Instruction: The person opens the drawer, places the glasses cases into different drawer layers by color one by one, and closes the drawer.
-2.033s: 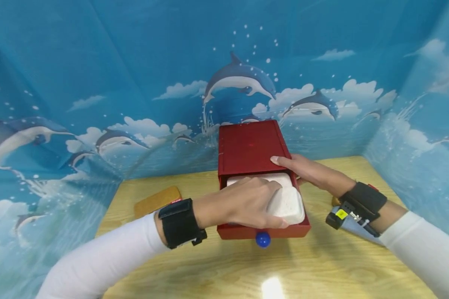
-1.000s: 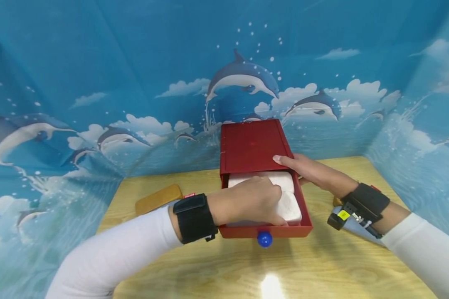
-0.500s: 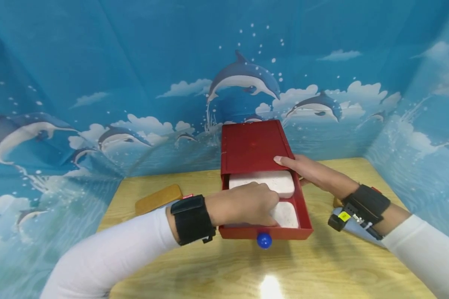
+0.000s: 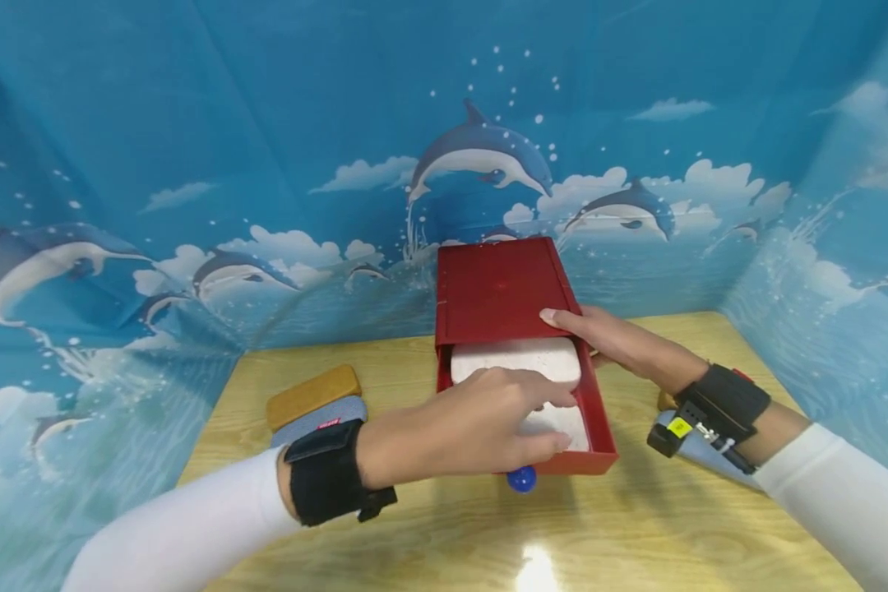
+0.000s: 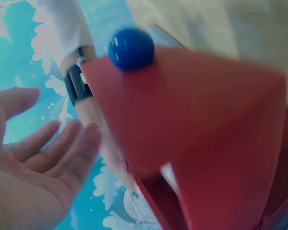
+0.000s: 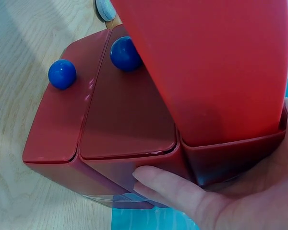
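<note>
A red drawer cabinet [image 4: 503,288] stands at the back middle of the table, its top drawer [image 4: 577,465] pulled out. Inside the drawer lie two white rounded blocks, a back one [image 4: 521,358] and a front one [image 4: 562,423]. My left hand [image 4: 474,419] hovers over the drawer's front left, covering part of the front block. In the left wrist view its fingers [image 5: 74,148] are loosely spread and hold nothing. My right hand [image 4: 614,337] grips the cabinet's right edge, thumb on top and fingers along the side. A blue knob [image 4: 521,478] sits on the drawer front.
A brown rounded block [image 4: 314,397] and a grey-blue one [image 4: 321,416] with a red tag lie at the left. Another grey-blue thing [image 4: 710,459] lies under my right wrist. Two lower drawers with blue knobs [image 6: 62,74] are pushed in. A dolphin curtain [image 4: 340,123] hangs behind.
My left hand held the front white block tilted against the back one, then lowered it flat into the drawer. It has let go and drawn back left. The right hand stays put.
</note>
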{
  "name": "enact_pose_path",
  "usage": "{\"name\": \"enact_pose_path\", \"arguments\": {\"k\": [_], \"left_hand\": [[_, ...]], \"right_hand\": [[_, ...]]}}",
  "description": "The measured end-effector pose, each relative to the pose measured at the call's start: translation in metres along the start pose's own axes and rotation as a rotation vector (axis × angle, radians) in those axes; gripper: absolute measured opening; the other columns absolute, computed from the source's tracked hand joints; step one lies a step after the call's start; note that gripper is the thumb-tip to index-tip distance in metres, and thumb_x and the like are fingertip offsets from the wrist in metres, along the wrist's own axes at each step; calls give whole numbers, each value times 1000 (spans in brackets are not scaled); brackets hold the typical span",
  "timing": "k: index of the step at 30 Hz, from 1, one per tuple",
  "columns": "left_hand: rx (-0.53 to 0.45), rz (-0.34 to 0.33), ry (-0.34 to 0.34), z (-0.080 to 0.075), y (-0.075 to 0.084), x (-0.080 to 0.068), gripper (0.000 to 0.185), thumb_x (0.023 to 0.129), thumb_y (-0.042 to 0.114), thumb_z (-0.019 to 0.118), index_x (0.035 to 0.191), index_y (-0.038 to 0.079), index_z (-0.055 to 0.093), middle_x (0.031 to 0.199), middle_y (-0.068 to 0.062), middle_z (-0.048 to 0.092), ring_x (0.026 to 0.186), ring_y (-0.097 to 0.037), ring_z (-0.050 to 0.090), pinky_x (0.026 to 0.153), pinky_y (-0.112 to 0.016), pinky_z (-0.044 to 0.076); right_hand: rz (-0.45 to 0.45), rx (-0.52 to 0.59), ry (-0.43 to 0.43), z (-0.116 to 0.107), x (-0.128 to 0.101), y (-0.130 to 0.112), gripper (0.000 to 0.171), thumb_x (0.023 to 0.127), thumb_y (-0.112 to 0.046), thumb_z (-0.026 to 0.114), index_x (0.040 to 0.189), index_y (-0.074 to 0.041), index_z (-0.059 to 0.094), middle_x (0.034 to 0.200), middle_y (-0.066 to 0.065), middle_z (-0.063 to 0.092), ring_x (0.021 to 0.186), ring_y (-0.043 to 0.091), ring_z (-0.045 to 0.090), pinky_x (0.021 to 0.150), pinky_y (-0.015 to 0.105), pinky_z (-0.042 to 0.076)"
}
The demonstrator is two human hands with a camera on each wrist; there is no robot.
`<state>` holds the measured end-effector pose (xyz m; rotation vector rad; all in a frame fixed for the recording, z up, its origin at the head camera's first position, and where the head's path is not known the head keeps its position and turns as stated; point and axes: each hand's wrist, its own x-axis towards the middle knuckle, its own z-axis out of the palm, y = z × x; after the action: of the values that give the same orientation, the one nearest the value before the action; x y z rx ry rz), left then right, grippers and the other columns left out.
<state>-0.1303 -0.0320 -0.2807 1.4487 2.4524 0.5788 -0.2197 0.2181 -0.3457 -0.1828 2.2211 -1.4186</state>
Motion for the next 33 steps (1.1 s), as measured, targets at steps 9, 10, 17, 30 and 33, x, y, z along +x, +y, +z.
{"name": "enact_pose_path", "arguments": {"k": [9, 10, 17, 30, 33], "left_hand": [[-473, 104, -86, 25, 7, -33, 30, 102, 22, 67, 129, 10, 70, 112, -1, 78, 92, 15, 63, 86, -13, 56], [-495, 122, -97, 28, 7, -36, 28, 102, 20, 67, 127, 10, 71, 110, -2, 78, 92, 16, 63, 85, -13, 57], [-751, 50, -253, 52, -8, -57, 30, 102, 20, 65, 128, 5, 70, 108, -6, 79, 91, 13, 65, 85, -17, 58], [-973, -98, -280, 103, -45, -76, 36, 107, 26, 56, 135, 4, 66, 119, -15, 76, 101, 2, 71, 94, -22, 57], [-1093, -108, -314, 114, -50, -72, 44, 112, 31, 46, 144, 3, 57, 129, -30, 68, 108, -23, 76, 94, -29, 59]], "right_hand": [[10, -28, 7, 0, 0, -3, 72, 103, -64, 46, 151, -10, 42, 131, 15, 67, 107, 21, 71, 91, 44, 60], [13, -32, 10, 0, 0, -3, 73, 103, -65, 46, 151, -10, 43, 131, 15, 67, 107, 21, 71, 91, 44, 60], [12, -31, -1, 1, 1, -1, 74, 103, -64, 46, 153, -10, 39, 134, 16, 65, 109, 22, 70, 92, 45, 60], [5, -21, 8, 1, 1, 0, 74, 104, -63, 45, 152, -8, 40, 132, 16, 66, 105, 20, 71, 90, 44, 61], [8, -18, 4, 1, 1, 0, 73, 104, -63, 45, 153, -9, 40, 132, 16, 66, 107, 22, 70, 90, 44, 61]]}}
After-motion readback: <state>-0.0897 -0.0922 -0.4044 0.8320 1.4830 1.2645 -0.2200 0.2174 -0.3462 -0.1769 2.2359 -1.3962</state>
